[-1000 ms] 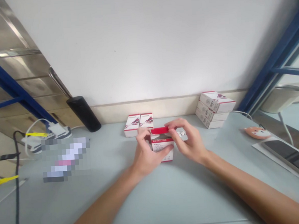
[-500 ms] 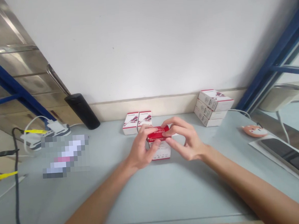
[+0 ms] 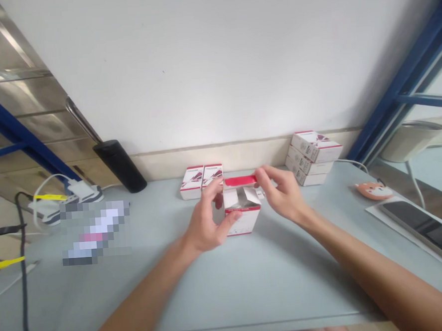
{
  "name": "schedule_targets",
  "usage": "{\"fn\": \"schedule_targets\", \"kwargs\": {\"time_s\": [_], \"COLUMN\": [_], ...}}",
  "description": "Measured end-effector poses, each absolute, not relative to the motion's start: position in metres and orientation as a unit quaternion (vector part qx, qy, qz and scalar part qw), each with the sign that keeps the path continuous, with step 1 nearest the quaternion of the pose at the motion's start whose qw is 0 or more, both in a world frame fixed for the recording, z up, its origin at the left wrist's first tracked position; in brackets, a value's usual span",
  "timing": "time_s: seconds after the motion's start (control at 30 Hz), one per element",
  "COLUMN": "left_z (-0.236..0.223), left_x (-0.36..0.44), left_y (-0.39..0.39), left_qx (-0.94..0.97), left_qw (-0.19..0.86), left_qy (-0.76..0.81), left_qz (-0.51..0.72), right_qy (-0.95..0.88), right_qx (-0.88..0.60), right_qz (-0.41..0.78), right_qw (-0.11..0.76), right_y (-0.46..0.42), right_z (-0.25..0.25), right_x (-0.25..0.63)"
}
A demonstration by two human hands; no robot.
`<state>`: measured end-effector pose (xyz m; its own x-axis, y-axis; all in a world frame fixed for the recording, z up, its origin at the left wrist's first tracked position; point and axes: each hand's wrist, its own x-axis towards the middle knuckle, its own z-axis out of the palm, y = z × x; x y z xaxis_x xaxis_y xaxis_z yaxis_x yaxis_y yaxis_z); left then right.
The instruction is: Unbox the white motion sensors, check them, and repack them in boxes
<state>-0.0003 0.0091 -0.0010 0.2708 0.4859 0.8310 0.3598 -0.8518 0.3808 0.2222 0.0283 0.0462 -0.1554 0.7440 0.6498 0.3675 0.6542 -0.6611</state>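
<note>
My left hand (image 3: 205,220) is closed around a small white-and-red carton (image 3: 243,223), with the thumb (image 3: 234,215) across the front face just below the opened top and the fingers curled up behind. The carton stands upright on the pale desk (image 3: 273,292), directly under that grip, with its white top flaps (image 3: 251,195) spread open. My right hand (image 3: 283,196) pinches the right end of a flat red piece (image 3: 240,181), which sits level just above the flaps. My left fingers are near its other end, but I cannot tell whether they touch it. This view does not show what the piece is.

Assessment: the carton should be light, thin card, firm at its edges and easily dented mid-face, and the flaps will bend with little force. The safest hold is low on the side walls, well below the open top. The red piece looks stiff and smooth, so a pinch at its ends seems right, though a glossy face could slip.

Two similar cartons (image 3: 201,182) stand beyond my left hand, and a stack of three (image 3: 312,159) sits beyond my right.
</note>
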Motion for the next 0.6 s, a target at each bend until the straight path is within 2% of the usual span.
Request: {"fn": "schedule_targets", "kwargs": {"time_s": [0.1, 0.2, 0.3, 0.4, 0.43, 0.5, 0.6], "left_z": [0.007, 0.015, 0.019, 0.019, 0.018, 0.016, 0.01], "left_x": [0.001, -0.001, -0.002, -0.004, -0.005, -0.007, -0.009], "left_y": [0.006, 0.005, 0.006, 0.006, 0.006, 0.006, 0.005], "left_qx": [0.818, 0.837, 0.828, 0.825, 0.83, 0.842, 0.851], "left_qw": [0.017, 0.002, -0.021, -0.046, -0.05, -0.056, -0.071], "left_qy": [0.23, 0.234, 0.223, 0.234, 0.246, 0.26, 0.239], "left_qz": [0.527, 0.495, 0.513, 0.512, 0.498, 0.469, 0.462], "right_qy": [-0.699, -0.764, -0.856, -0.88, -0.87, -0.833, -0.748], "right_qx": [-0.459, -0.495, -0.44, -0.422, -0.436, -0.459, -0.417], "right_qz": [0.207, 0.181, 0.104, 0.068, 0.063, 0.058, 0.051], "right_qw": [0.507, 0.371, 0.25, 0.207, 0.221, 0.305, 0.513], "right_y": [0.037, 0.053, 0.067, 0.075, 0.075, 0.072, 0.057], "right_z": [0.043, 0.025, 0.003, -0.004, -0.001, 0.011, 0.034], "right_x": [0.227, 0.24, 0.251, 0.254, 0.253, 0.251, 0.245]}}
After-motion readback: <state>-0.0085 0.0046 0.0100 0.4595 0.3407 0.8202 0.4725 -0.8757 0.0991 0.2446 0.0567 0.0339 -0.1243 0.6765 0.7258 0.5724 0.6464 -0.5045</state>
